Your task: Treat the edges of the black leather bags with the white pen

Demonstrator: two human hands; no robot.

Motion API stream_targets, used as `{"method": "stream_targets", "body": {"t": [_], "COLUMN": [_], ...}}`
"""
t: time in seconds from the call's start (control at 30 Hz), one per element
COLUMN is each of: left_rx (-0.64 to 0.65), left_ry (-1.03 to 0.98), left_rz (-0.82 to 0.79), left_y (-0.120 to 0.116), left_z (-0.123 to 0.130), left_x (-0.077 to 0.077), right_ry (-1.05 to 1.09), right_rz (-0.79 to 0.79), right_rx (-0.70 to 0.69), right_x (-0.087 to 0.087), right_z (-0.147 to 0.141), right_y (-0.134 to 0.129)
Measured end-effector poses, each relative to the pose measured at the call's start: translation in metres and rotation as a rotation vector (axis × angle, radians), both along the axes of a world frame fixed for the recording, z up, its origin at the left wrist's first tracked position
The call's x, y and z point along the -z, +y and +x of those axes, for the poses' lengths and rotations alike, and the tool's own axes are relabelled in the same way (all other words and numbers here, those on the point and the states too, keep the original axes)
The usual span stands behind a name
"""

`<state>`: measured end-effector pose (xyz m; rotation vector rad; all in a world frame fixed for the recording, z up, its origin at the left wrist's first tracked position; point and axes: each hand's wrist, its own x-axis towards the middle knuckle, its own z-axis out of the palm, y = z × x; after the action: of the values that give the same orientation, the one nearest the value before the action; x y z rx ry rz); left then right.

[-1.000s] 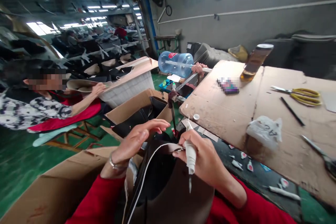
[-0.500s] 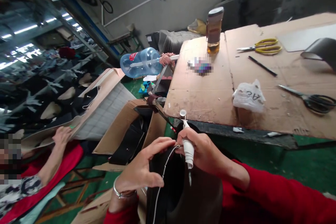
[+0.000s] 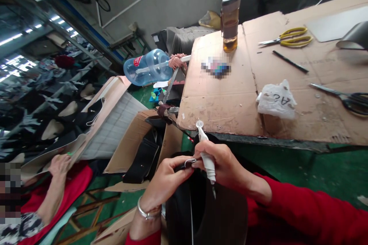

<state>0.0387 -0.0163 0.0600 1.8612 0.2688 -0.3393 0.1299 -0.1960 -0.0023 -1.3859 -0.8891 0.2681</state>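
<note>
My right hand (image 3: 221,160) is closed around a white-wrapped hand tool (image 3: 209,166). A pointed metal tip sticks out below the fist, and the upper end narrows to a small round white piece near the table edge. Finger and thumb of my left hand (image 3: 168,176) pinch the edge of a black sheet-like workpiece (image 3: 179,210), close beside the right fingertips. A white thread (image 3: 192,214) runs down over the workpiece, and a small pale loop shows between the two hands. The lower part of the workpiece lies against my lap.
The cardboard-covered table (image 3: 218,103) bears a tea bottle (image 3: 230,23), yellow-handled scissors (image 3: 296,37), a black pen-like stick (image 3: 290,61), a crumpled white plastic bag (image 3: 277,101) and black scissors (image 3: 347,99). Left stand an open carton (image 3: 120,157) and a blue water jug (image 3: 148,67). A co-worker's hand (image 3: 59,164) holds sheet material.
My left hand has turned and closed from spread fingers into a pinch on the workpiece edge. The thread now hangs straighter and farther right. My right hand keeps hold of the tool.
</note>
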Motion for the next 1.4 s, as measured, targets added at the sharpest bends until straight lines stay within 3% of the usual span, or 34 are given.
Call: {"method": "stream_targets", "body": {"t": [0.1, 0.2, 0.47, 0.6, 0.7, 0.8, 0.9, 0.97, 1.07, 1.17, 1.3, 1.4], "left_rx": [-0.054, -0.117, -0.273, -0.391, -0.498, -0.602, -0.759, -0.807, -0.729, -0.639, -0.685, -0.71], "left_ry": [-0.019, -0.049, 0.009, 0.086, 0.132, 0.142, 0.104, 0.098, 0.111, 0.068, 0.033, 0.032], "left_rz": [0.072, 0.081, -0.147, -0.281, -0.355, -0.38, -0.426, -0.479, -0.523, -0.531, -0.574, -0.546], "left_y": [-0.014, -0.024, -0.022, -0.028, -0.028, -0.013, 0.008, 0.014, 0.0, -0.03, -0.057, -0.053], "left_z": [0.002, 0.005, 0.007, 0.001, 0.0, 0.002, 0.002, 0.002, 0.007, 0.021, 0.045, 0.056], "left_x": [0.0, 0.001, 0.021, 0.026, 0.019, 0.004, -0.007, -0.008, 0.009, 0.039, 0.073, 0.08], "right_ry": [-0.119, -0.095, 0.086, 0.141, 0.162, 0.137, 0.115, 0.11, 0.13, 0.134, 0.172, 0.169], "right_rz": [-0.004, 0.013, 0.012, 0.079, 0.159, 0.203, 0.204, 0.182, 0.1, 0.003, -0.055, -0.097], "right_rx": [0.087, 0.113, 0.064, 0.147, 0.241, 0.297, 0.352, 0.378, 0.39, 0.386, 0.355, 0.324], "right_x": [-0.002, -0.005, -0.002, -0.005, -0.009, -0.01, -0.004, 0.002, 0.01, 0.016, 0.023, 0.025], "right_z": [0.007, 0.01, 0.015, 0.027, 0.039, 0.054, 0.07, 0.08, 0.088, 0.09, 0.092, 0.098], "right_y": [-0.003, -0.004, -0.005, -0.009, -0.019, -0.032, -0.037, -0.036, -0.032, -0.028, -0.022, -0.016]}}
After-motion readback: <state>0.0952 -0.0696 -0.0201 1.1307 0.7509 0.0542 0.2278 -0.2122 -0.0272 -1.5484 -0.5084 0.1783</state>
